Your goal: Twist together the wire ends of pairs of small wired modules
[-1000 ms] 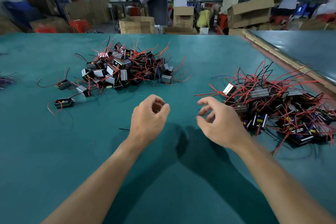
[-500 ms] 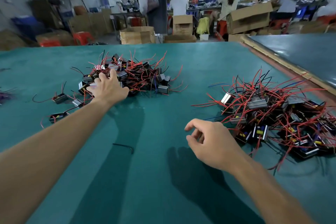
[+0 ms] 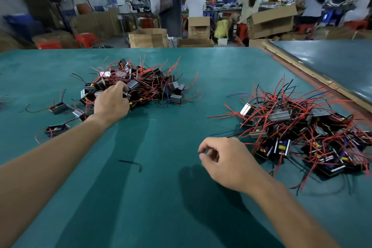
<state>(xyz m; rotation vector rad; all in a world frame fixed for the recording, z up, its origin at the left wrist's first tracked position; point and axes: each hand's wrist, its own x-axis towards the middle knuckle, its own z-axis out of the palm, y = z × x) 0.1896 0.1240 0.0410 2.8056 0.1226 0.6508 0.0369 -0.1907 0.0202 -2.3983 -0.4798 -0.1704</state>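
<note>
While the left hand point(image 3: 111, 102) curls its fingers into the module pile point(image 3: 149, 80) toward the table's point(image 3: 161, 197) far edge, grip unclear, the right hand point(image 3: 227, 163) hangs loosely curled, empty.

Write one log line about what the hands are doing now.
left hand: fingers curled into left pile, grip unclear | right hand: loosely curled, empty, beside right pile | stray black wire on table between arms

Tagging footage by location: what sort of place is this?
Probably a factory assembly floor: piles of wired modules on a green worktable, cardboard cartons, and other workers at benches behind.
</note>
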